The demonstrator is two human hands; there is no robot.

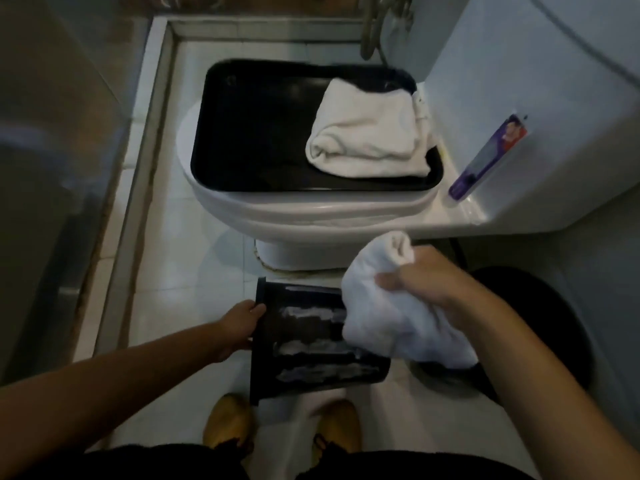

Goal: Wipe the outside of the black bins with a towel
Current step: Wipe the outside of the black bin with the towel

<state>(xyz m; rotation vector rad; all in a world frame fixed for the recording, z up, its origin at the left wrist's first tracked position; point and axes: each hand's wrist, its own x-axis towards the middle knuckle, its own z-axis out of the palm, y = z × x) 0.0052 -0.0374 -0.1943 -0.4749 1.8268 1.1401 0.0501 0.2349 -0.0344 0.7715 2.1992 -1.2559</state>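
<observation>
White toilet (pixel 311 216) w/ lid down carries a big black bin (pixel 249 133), a folded white towel (pixel 367 133) lying in its right end. Round black bin (pixel 540 327) on floor at right, partly behind right forearm. Small black bin (pixel 311 344) tipped on its side above the floor tiles, rim to the left, pale streaks along its wall. Left hand (pixel 239 327) grip curled round that rim. Right hand (pixel 422 282) grip bunched on a white wiping towel (pixel 388 313), which touches the small bin's right end. Purple tube (pixel 485 157) leans on the cistern.
</observation>
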